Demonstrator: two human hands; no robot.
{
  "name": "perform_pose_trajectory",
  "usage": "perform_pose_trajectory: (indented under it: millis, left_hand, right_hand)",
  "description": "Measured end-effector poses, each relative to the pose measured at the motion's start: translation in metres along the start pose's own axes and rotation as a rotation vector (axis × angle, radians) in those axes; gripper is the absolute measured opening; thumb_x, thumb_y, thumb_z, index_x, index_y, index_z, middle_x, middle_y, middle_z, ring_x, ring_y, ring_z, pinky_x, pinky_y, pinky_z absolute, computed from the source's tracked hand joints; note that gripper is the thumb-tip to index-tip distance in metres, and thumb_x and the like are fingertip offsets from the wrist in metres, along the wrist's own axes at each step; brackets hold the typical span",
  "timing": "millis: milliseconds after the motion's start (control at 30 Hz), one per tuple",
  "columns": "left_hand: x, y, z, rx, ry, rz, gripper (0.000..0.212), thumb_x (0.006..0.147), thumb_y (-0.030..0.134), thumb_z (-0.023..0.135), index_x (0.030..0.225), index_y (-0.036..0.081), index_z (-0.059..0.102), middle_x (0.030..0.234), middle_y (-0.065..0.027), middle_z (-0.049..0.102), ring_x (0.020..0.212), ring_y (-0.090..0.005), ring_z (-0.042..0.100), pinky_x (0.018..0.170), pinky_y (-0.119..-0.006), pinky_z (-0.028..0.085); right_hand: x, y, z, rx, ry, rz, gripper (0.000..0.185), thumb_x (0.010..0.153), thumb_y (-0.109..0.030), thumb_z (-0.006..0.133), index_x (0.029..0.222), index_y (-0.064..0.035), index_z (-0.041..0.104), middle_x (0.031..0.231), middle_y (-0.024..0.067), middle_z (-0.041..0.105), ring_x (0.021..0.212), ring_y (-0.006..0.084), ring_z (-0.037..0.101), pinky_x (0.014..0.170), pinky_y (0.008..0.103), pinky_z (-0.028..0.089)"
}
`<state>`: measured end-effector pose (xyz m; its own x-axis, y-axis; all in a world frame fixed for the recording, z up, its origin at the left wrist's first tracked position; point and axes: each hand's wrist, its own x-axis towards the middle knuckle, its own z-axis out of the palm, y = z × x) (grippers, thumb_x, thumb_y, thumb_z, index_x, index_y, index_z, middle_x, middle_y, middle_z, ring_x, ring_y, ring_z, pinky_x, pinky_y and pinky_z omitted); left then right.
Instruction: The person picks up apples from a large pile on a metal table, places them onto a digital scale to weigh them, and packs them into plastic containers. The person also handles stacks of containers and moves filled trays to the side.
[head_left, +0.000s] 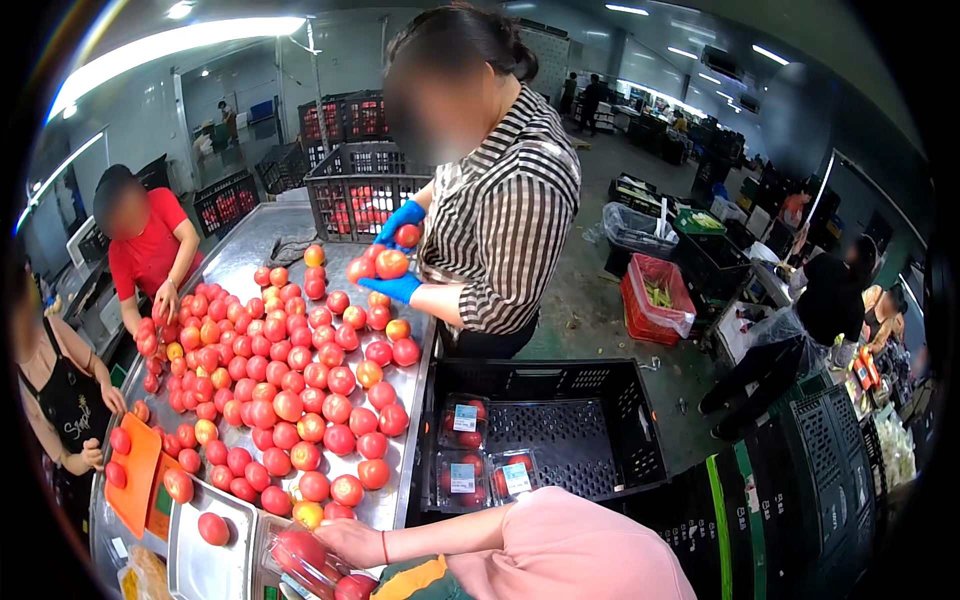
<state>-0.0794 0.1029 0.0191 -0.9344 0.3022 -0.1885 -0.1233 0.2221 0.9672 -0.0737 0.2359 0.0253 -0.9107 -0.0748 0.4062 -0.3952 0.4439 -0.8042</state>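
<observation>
My right hand (349, 541), with a thin red band at its wrist, is at the clear plastic box (304, 555) of red tomatoes at the bottom. Its fingertips are partly hidden, so its grip is unclear. My left hand is out of view. Beside the box lies a metal tray (187, 559) holding one tomato (214, 529). Many loose tomatoes (288, 406) cover the metal table (397, 457) beyond my hand. To the right, a black plastic crate (540, 367) contains several labelled clear boxes of tomatoes (462, 478).
Across the table, a person in blue gloves (517, 217) holds several tomatoes. Two people (154, 240) stand on the left side. An orange board (131, 472) lies beyond the tray. A black crate of tomatoes (367, 180) sits at the table's far end; stacked crates (750, 510) stand at right.
</observation>
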Motion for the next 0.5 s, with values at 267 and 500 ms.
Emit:
perform_pose_trajectory:
  millis: [267,500]
  left_hand:
    - [-0.004,0.005,0.009,0.078,-0.036,0.032,0.077,0.077,0.049,0.063,0.134,0.009,0.032,0.126,-0.0105,0.047,0.116,-0.0268,0.047,0.097,-0.042,0.040]
    - [0.002,0.003,0.011,-0.111,-0.046,-0.069,0.078,0.077,0.048,0.063,0.136,0.009,0.030,0.127,-0.0107,0.045,0.117,-0.0271,0.046,0.096,-0.042,0.041]
  right_hand:
    - [0.048,0.042,-0.017,1.366,-0.169,0.701,0.029,0.092,-0.032,0.049,0.116,-0.0148,0.052,0.088,-0.0028,0.058,0.060,0.0048,0.054,0.050,0.0203,0.043]
    - [0.105,-0.048,-0.099,0.544,-0.968,0.016,0.054,0.085,-0.043,0.049,0.119,-0.0006,0.051,0.079,0.0081,0.068,0.056,0.0130,0.059,0.045,0.0258,0.045]
